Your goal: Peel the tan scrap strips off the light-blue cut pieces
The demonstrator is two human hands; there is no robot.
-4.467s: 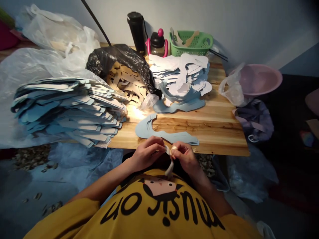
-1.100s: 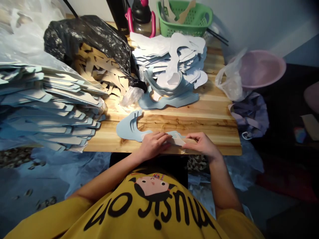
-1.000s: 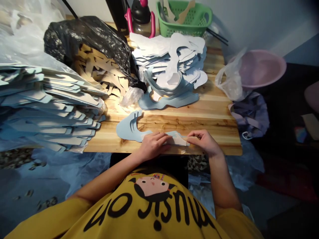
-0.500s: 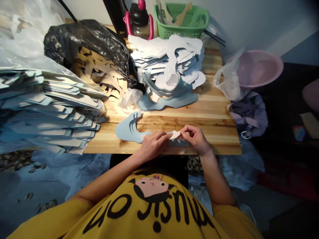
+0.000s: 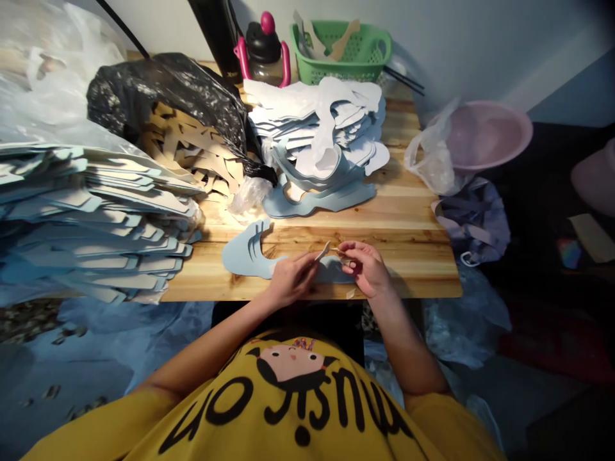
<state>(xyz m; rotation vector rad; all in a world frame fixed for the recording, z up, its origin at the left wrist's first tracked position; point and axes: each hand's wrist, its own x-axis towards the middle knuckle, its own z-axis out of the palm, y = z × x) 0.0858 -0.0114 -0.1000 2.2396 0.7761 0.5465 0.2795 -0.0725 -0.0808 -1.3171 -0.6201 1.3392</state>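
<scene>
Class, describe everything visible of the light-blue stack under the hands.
The light-blue stack consists of several thin, flat, matte sheets, perhaps foam or imitation leather. Its left end is broad and rounded, hooking away from the person, with layers offset in stepped edges; the rest runs rightward. It lies flat on the wooden table, near the front edge. The left hand hides its middle and the right hand overlaps its right end; whether either presses on it cannot be told.
</scene>
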